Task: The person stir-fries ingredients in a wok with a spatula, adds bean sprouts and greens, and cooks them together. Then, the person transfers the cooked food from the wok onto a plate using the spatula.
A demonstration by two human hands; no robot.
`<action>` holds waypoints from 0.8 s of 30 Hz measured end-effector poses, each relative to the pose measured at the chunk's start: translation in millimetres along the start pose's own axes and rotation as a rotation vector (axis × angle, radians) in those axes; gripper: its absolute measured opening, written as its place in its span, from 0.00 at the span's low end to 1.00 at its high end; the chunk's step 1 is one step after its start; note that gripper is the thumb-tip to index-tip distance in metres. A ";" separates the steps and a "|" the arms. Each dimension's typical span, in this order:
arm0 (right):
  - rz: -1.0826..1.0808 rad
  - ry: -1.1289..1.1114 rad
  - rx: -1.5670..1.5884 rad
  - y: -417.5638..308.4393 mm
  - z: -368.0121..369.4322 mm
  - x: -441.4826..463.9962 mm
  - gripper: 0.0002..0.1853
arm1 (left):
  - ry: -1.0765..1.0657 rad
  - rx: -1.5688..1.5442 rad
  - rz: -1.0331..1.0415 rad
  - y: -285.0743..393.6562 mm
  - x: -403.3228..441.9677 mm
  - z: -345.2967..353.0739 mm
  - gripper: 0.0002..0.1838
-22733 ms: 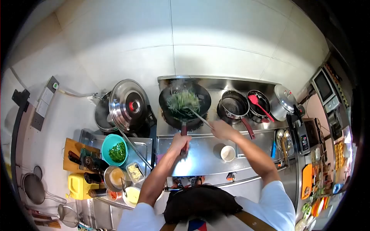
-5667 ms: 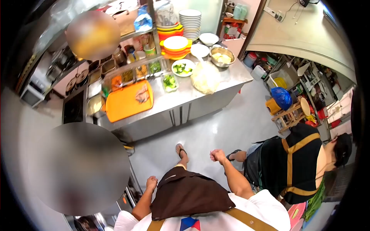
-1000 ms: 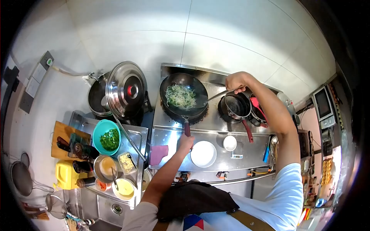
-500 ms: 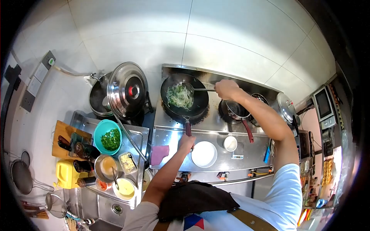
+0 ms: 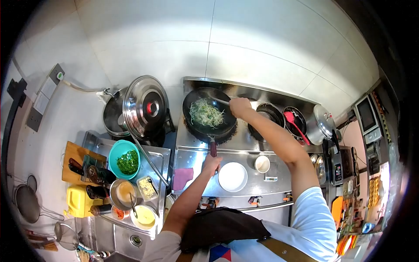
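My left hand [image 5: 212, 164] is closed round the dark red handle of a black wok [image 5: 198, 129] on the stove. Inside the wok lies a heap of pale thin strands mixed with green pieces [image 5: 206, 114]. My right hand [image 5: 240, 107] reaches over the wok's right rim and grips a long-handled metal cooking utensil [image 5: 221, 101]. Its handle points left into the wok; the head is hard to make out. A white plate [image 5: 233, 177] lies just right of my left hand, beside a small white cup [image 5: 262, 164]. A purple cloth [image 5: 182, 178] sits to the left.
Left stands a tray with a turquoise bowl [image 5: 114, 158] of chopped greens, a metal bowl [image 5: 123, 192] and a yellow-filled bowl [image 5: 144, 217]. A large lid [image 5: 146, 107] leans on a pot. Rightward are a dark pan [image 5: 271, 114], a red spatula [image 5: 297, 125] and a pressure cooker [image 5: 321, 124].
My right hand has moved left and slightly down with the utensil, and the strands have shifted in the wok. The red spatula has come out from behind my arm. My left hand keeps its grip.
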State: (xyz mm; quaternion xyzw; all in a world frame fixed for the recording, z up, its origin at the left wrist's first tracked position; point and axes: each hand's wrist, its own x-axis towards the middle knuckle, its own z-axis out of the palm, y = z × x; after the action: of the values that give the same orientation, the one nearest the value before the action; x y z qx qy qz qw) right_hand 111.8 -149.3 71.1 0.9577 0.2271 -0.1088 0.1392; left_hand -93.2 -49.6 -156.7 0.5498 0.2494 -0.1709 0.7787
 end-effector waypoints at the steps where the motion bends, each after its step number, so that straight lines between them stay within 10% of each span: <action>1: -0.071 0.043 -0.057 -0.4 -1.9 -5.9 0.09 | -0.010 -0.004 0.005 1.7 -2.6 -1.7 0.12; 9: -0.109 0.058 -0.053 72.2 -43.2 -39.4 0.09 | -0.003 0.070 -0.056 14.5 1.1 -16.1 0.14; 18: 0.177 -0.585 0.641 156.2 -22.7 -35.6 0.10 | 0.104 0.225 0.021 13.1 -36.9 -15.9 0.07; 24: 0.037 -0.092 0.874 112.5 133.4 -54.4 0.20 | 0.118 0.297 -0.031 19.4 -42.7 -17.8 0.07</action>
State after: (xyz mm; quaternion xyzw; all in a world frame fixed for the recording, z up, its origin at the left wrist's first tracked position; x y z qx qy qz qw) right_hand 97.3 -310.1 -14.8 0.9247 0.1361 -0.2345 -0.2671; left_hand -121.2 -26.6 -121.9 0.6640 0.2749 -0.1855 0.6701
